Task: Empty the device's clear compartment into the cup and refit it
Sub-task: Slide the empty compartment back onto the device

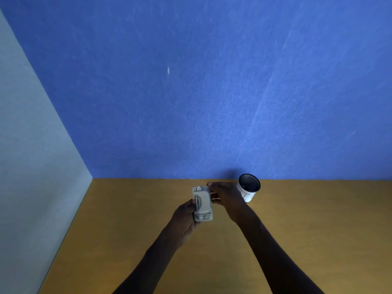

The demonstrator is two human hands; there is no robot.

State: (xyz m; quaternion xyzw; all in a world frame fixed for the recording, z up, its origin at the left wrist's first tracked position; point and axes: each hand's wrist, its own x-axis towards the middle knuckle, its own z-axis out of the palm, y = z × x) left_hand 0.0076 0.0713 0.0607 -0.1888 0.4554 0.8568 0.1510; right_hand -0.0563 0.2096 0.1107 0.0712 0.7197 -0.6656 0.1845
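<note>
I have the device (202, 203), a small grey-white block, held up over the brown table (127, 240) in my left hand (184, 217), whose fingers are wrapped tight around its left edge and back. My right hand (226, 195) is against the device's right side with its fingers curled closed there, apparently on the clear compartment, though I cannot make out that part clearly from this view. The cup (248, 187) stands just beyond my right hand, near the blue wall (212, 81), mouth open and unobstructed. I judge the step in hand to be pulling the compartment free or seating it, and cannot tell which. To do it well I want the left grip steady, a straight sideways slide without twisting, and any tipping done directly over the cup's mouth
</note>
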